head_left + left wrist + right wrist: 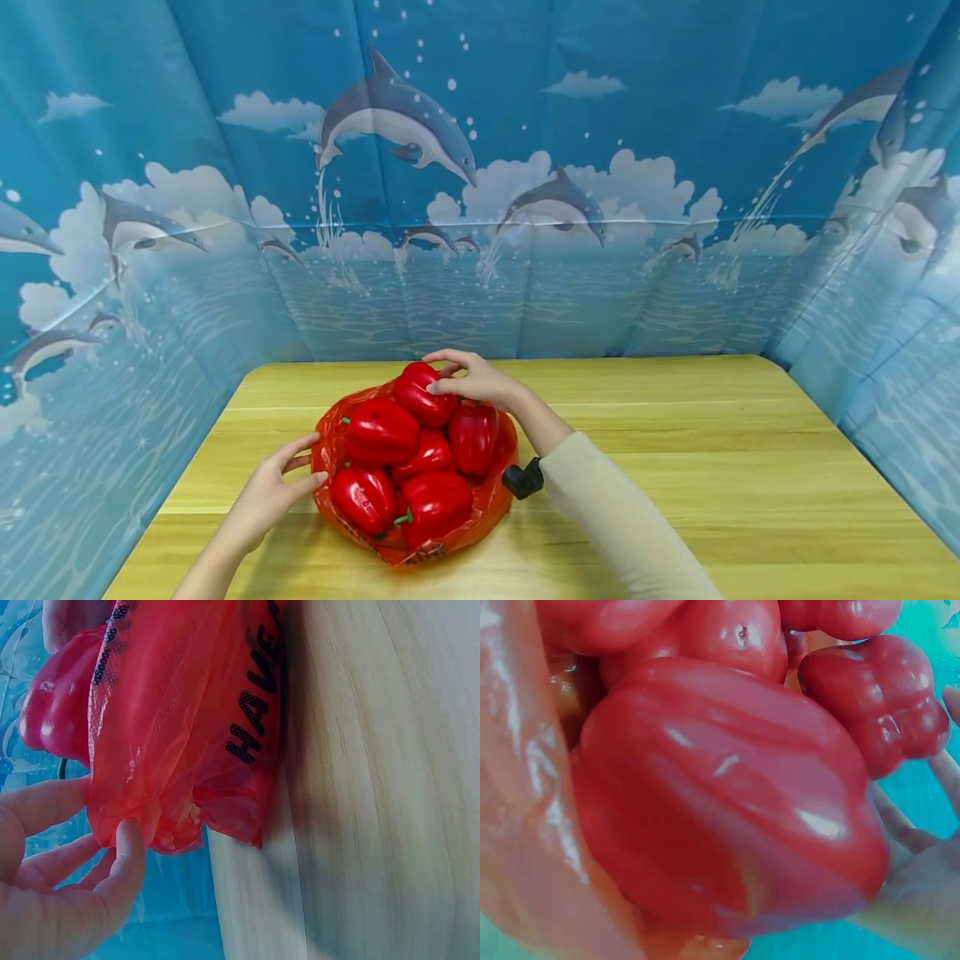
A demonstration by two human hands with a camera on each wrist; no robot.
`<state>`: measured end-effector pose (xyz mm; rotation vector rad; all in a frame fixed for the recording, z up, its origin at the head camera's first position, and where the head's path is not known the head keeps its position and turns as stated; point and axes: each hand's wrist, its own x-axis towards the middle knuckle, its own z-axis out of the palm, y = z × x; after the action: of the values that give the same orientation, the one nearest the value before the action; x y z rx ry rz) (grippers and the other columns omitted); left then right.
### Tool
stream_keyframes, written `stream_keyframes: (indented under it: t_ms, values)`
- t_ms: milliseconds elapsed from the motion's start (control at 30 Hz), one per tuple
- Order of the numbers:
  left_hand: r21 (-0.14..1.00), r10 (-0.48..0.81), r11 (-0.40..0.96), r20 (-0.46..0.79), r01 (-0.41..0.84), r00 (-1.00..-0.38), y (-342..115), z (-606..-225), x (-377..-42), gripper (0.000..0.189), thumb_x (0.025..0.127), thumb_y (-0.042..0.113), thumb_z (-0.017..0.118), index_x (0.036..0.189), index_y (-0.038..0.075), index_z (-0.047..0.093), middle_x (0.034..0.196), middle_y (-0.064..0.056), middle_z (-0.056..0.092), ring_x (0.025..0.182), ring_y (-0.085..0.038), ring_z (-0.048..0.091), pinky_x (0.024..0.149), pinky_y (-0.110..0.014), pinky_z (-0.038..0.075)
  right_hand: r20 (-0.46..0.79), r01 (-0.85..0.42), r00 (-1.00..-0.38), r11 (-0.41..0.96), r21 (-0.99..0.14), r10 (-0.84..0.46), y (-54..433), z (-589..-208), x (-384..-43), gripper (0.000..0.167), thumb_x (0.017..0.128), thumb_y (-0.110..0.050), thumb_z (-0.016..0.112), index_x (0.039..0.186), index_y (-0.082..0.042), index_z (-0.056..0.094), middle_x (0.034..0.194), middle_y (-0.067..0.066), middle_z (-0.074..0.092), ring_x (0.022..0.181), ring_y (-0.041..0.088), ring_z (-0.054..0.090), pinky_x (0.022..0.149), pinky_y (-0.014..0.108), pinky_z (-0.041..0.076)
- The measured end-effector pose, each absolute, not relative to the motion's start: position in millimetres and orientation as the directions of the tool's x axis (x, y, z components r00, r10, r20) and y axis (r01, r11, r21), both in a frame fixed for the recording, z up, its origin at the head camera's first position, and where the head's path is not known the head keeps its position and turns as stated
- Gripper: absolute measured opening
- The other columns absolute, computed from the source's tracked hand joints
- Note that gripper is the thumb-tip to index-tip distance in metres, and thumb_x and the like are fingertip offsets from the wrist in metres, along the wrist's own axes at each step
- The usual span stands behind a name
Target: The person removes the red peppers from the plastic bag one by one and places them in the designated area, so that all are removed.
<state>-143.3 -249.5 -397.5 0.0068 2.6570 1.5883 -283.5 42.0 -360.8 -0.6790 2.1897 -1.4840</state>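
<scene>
An orange-red plastic bag [491, 521], its mouth rolled wide, sits on the table with several red bell peppers inside. My left hand [270, 492] holds the bag's left rim, thumb and fingers spread at its edge. In the left wrist view that hand [71, 881] has fingertips on the thin plastic [161, 735], which bears black lettering. My right hand [480, 383] grips the bell pepper [422, 396] at the back of the pile, thumb across its front. The right wrist view shows this pepper [877, 701] beside the fingers, behind a large nearer pepper [727, 802].
Other peppers lie around it, among them a left one [382, 432] and a front one [437, 504] with a green stem. A black wrist camera [523, 478] hangs close to the bag's right rim. A dolphin-print curtain [637, 292] borders the wooden table [675, 467].
</scene>
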Motion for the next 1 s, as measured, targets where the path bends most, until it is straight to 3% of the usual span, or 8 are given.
stream_keyframes:
  t_ms: [500, 1000]
  values:
    - [0.887, 0.028, 0.462, -0.030, -0.014, -0.999, -251.0, -399.6, -145.1, 0.057, 0.086, 0.000, 0.063, 0.136, -0.008, 0.038, 0.138, -0.028, 0.038, 0.119, -0.042, 0.044, 0.080, -0.033, 0.052, -0.168, -0.140, -0.788, 0.438, -0.888, -0.593, 28.9, -355.9, -287.5, 0.053, 0.090, -0.032, 0.060, 0.139, -0.022, 0.044, 0.122, 0.010, 0.052, 0.108, 0.024, 0.051, 0.088, 0.044, 0.046]
    - [0.889, 0.027, 0.458, -0.036, -0.020, -0.999, -251.0, -399.5, -144.4, 0.057, 0.086, 0.001, 0.063, 0.137, -0.009, 0.037, 0.139, -0.028, 0.037, 0.120, -0.043, 0.043, 0.080, -0.031, 0.052, -0.086, -0.126, -0.795, 0.302, -0.945, -0.600, 36.6, -356.6, -286.1, 0.049, 0.092, -0.024, 0.057, 0.139, -0.018, 0.043, 0.130, 0.011, 0.048, 0.114, 0.027, 0.048, 0.088, 0.041, 0.048]
